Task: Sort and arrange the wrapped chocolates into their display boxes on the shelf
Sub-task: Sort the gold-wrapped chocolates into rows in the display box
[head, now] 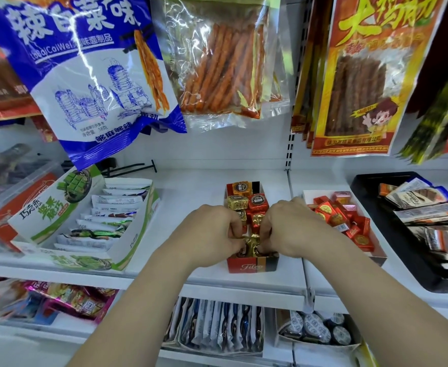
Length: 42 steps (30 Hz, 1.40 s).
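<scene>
Where they meet over the red box (252, 266), left hand (212, 231) and right hand (291, 226) pinch a gold-wrapped chocolate (252, 241).

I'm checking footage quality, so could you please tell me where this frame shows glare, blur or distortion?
Head view: glare streaks the clear snack bag and blue bag; green packets far right blur; the shelf edge bows; left hand and right hand, pinching the gold chocolate, look sharp.

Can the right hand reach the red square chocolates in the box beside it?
Probably yes. The right hand sits beside those red square wrapped chocolates, nothing covers them, but it is pinching a gold-wrapped chocolate.
</scene>
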Motion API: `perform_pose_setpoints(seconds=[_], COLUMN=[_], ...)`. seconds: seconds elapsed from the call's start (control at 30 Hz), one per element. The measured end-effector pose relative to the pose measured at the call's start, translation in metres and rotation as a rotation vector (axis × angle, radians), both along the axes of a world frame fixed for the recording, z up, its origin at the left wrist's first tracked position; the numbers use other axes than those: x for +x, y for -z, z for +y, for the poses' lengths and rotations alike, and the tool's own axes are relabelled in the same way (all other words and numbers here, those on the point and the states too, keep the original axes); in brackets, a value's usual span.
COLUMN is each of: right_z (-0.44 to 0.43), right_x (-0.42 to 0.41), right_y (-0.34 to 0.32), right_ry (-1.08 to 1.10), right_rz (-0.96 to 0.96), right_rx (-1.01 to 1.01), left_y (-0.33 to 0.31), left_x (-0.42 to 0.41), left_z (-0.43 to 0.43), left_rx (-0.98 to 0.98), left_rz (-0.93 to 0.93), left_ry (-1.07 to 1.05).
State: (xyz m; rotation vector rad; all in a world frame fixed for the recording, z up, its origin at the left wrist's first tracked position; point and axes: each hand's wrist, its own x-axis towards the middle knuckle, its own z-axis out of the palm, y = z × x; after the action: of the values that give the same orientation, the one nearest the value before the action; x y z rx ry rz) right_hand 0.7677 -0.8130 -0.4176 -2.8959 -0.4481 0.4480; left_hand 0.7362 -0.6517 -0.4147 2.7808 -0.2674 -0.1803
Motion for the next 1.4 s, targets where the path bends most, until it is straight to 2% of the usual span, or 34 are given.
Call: perform_pose_setpoints(seconds=[0.2,0.33,0.53,0.63,0.73,0.87,1.03,1.23,1.33,1.4], right_z=[-0.003,-0.008,-0.011,-0.013,-0.016,-0.015,-0.006,-0.003,-0.002,-0.005], right_x=[0.001,0.006,0.006,0.007,0.008,0.003,0.0,0.001,0.002,0.006], right_y=[-0.001,-0.002,-0.003,-0.003,-0.004,-0.005,-0.001,0.004,0.005,0.002], right_ry=[0.02,0.068,0.029,0.025,0.017,-0.024,-0.058,-0.057,-0.045,-0.004], right_rz=[0.029,-0.003,-0.007,-0.007,-0.006,0.04,0.078,0.104,0.081,0.047], right_rx=[0.151,0.273,0.291,0.319,0.345,0.303,0.163,0.082,0.087,0.174], left_y=[0.001,0.003,0.0,0.002,0.004,0.005,-0.004,0.0,0.003,0.004], left_x=[0.003,0.005,0.01,0.011,0.012,0.011,0.006,0.005,0.008,0.008], left_z=[0.001,-0.002,-0.006,-0.007,-0.005,-0.009,-0.004,-0.005,-0.002,-0.001], left_rx=[0.033,0.13,0.114,0.053,0.033,0.078,-0.036,0.016,-0.036,-0.062], left_rz=[0.04,0.118,0.204,0.166,0.05,0.003,0.112,0.144,0.174,0.175], left_ry=[0.011,0.064,0.116,0.077,0.013,0.049,0.054,0.07,0.057,0.047])
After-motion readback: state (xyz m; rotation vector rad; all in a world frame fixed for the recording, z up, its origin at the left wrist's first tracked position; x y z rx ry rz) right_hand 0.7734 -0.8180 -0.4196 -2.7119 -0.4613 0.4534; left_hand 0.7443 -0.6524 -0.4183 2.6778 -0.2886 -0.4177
